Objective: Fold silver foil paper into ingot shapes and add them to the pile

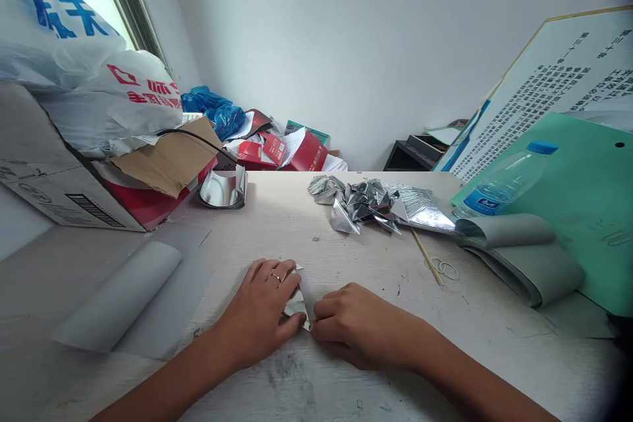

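A small folded piece of silver foil paper (pixel 297 305) lies on the table in front of me, largely covered. My left hand (pixel 270 310), with a ring on one finger, holds it down: curved fingers along the upper edge, thumb at the lower corner. My right hand (pixel 349 326) is closed, with its fingertips pinched at the lower right corner of the paper. Behind the hands sits a pile of folded silver foil pieces (pixel 368 201), beside a flat silver packet (pixel 420 204). At the back left a curled stack of silver sheets (pixel 222 188) stands by a box.
A curled grey sheet (pixel 123 297) lies at left. On the right are a folded-over grey sheet stack (pixel 529 257), a thin stick (pixel 426 257), rubber bands (pixel 445 268), a water bottle (pixel 509 181) and a green board (pixel 593 211). A cardboard box (pixel 64 171) with plastic bags (pixel 113 99) borders the left.
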The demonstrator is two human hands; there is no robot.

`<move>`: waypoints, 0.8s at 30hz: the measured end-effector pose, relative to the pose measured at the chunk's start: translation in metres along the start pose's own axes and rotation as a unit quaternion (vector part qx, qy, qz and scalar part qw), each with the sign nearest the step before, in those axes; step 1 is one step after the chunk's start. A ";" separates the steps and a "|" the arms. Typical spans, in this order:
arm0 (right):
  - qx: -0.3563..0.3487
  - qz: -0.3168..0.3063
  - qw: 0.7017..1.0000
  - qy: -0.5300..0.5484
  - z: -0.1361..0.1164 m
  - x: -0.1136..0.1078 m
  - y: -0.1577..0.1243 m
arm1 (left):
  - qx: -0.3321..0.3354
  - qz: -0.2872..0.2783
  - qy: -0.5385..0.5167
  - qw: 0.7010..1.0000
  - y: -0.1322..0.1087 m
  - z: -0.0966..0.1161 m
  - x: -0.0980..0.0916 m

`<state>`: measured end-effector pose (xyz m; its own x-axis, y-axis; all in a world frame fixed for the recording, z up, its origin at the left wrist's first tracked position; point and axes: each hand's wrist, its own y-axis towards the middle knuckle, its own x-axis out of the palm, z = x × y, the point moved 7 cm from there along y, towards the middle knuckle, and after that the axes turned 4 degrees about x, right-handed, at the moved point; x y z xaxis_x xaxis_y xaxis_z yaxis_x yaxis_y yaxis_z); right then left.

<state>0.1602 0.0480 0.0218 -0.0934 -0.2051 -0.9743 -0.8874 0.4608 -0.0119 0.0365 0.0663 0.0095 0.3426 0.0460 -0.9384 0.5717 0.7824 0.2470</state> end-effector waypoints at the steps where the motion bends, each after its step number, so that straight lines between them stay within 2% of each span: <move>1: 0.004 -0.010 1.000 -0.003 0.000 -0.002 -0.002 | 0.000 0.001 0.000 1.000 0.000 0.000 0.000; 5: 0.043 -0.048 0.998 -0.009 -0.001 -0.007 -0.007 | 0.000 0.006 -0.003 1.000 0.000 0.001 -0.003; 9: 0.070 -0.058 0.995 -0.028 -0.007 -0.007 -0.009 | -0.019 0.011 -0.014 1.000 0.002 0.002 -0.004; 17: 0.076 -0.075 0.994 -0.027 -0.009 -0.005 -0.007 | -0.054 0.023 -0.024 0.998 0.003 0.006 -0.003; 20: 0.082 -0.075 0.994 0.013 -0.002 -0.008 -0.009 | -0.049 0.032 -0.020 0.998 0.003 0.006 -0.003; 24: 0.114 -0.082 0.983 0.119 0.015 -0.012 -0.011 | -0.043 0.033 -0.017 0.998 0.002 0.006 -0.001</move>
<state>0.1778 0.0583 0.0303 -0.0845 -0.4762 -0.8753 -0.7777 0.5807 -0.2409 0.0418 0.0639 0.0129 0.4034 0.0790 -0.9116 0.4810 0.8292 0.2848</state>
